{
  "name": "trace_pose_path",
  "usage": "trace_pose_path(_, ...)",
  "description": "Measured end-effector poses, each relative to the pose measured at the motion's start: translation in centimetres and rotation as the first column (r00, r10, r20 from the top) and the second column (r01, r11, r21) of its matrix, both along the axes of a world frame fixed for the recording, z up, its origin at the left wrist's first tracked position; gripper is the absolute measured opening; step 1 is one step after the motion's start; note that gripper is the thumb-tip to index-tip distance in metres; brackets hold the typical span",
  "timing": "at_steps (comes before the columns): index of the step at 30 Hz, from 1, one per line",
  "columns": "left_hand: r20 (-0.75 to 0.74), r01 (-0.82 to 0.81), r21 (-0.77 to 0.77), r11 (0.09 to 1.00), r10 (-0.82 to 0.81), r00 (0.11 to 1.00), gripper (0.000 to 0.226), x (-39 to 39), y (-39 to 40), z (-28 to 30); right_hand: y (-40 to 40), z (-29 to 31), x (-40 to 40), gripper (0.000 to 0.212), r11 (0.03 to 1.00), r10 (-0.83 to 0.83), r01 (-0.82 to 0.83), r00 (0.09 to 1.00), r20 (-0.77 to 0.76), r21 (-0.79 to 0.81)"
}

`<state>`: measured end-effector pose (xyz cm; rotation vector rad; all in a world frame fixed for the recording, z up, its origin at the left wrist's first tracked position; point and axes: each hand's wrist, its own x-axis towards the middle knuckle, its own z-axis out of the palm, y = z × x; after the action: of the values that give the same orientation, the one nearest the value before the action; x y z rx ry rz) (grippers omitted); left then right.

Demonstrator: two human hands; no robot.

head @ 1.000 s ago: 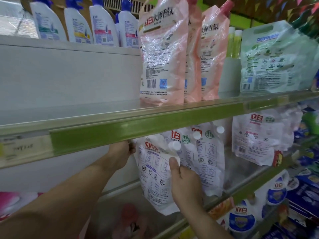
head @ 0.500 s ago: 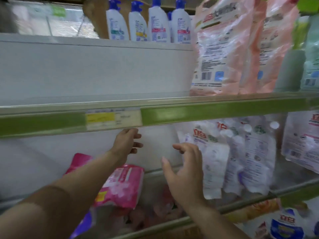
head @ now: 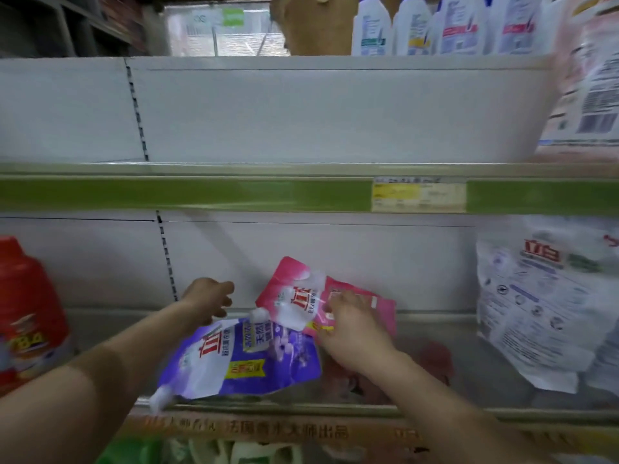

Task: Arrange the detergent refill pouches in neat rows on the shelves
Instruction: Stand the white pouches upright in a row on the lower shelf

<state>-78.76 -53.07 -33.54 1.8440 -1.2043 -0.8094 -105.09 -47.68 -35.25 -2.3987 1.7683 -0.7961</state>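
Pink pouch (head: 303,296) — right hand (head: 351,324) now reaching it, off the white ones.

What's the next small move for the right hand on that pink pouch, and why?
Probably close the right hand on the pink pouch and stand it upright against the back panel. It leans askew, overlapping the purple pouch, which lies flat on the shelf, while the white pouches to the right already stand. The left hand hovers nearby holding nothing, free to take the purple one.
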Motion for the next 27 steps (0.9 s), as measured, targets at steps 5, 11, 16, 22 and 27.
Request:
trace_pose_path(5, -0.077, 0.201, 0.08, 0.976, -0.195, 0.978, 0.03, -2.5, -2.2, -0.9, -0.6, -1.7, 0.4, 0.031, 0.997, -0.032, 0.04, 0.992, -0.119, 0.073)
trace_pose_path(11, -0.043, 0.237, 0.133, 0.962, -0.234, 0.971, 0.025, -4.0, -3.3, -1.2, -0.9, -3.0, -0.1, 0.042, 0.998, -0.046, 0.052, 0.98, -0.192, 0.025)
trace_pose_path(16, -0.151, 0.259, 0.078, 0.963, -0.246, 0.958, 0.021, -4.5, -3.1, 0.6, -1.0, -3.2, -0.2, 0.043, 0.999, -0.039, 0.039, 0.976, -0.216, -0.007)
trace_pose_path(22, -0.454, 0.285, -0.152, 0.947, -0.323, 0.83, 0.012, -7.2, -2.4, 3.7, -0.2, -3.6, -0.6, 0.041, 0.974, -0.131, 0.083, 0.965, -0.228, -0.209)
trace_pose_path(27, -0.495, 0.404, -0.35, 0.845, -0.533, 0.686, 0.03, -11.0, -0.6, 6.9, 1.4, -2.0, -2.2, 0.026, 0.896, -0.203, 0.164, 0.978, -0.052, -0.412)
